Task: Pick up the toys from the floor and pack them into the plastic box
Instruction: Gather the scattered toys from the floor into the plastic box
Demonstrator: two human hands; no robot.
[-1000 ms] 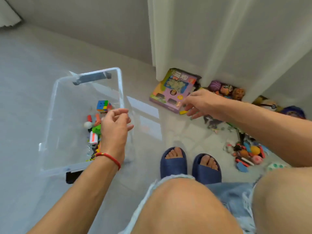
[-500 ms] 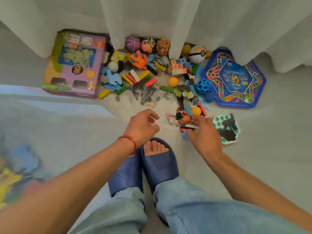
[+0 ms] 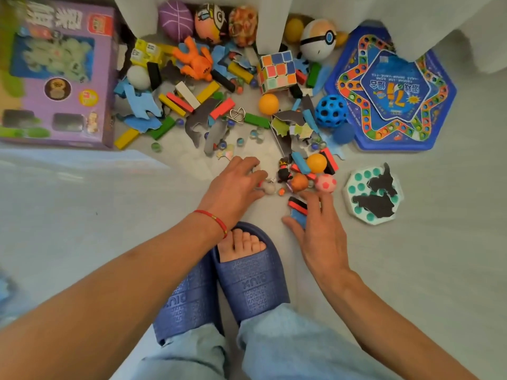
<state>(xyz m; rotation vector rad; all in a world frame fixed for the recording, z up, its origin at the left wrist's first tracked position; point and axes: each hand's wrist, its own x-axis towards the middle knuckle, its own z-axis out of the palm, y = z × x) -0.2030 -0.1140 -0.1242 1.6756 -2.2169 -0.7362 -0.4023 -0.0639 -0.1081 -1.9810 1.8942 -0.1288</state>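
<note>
1. Reaching low, the left hand (image 3: pixel 233 185) curls its fingers over a small white toy (image 3: pixel 268 187).
2. Fingers spread, the right hand (image 3: pixel 319 229) presses red-and-blue blocks (image 3: pixel 298 208) on the floor (image 3: pixel 82 215).

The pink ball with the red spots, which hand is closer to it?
Right. The right hand has its fingertips just below the pink ball, almost touching. The left hand is farther off to its left, past the little toys between them.
</note>
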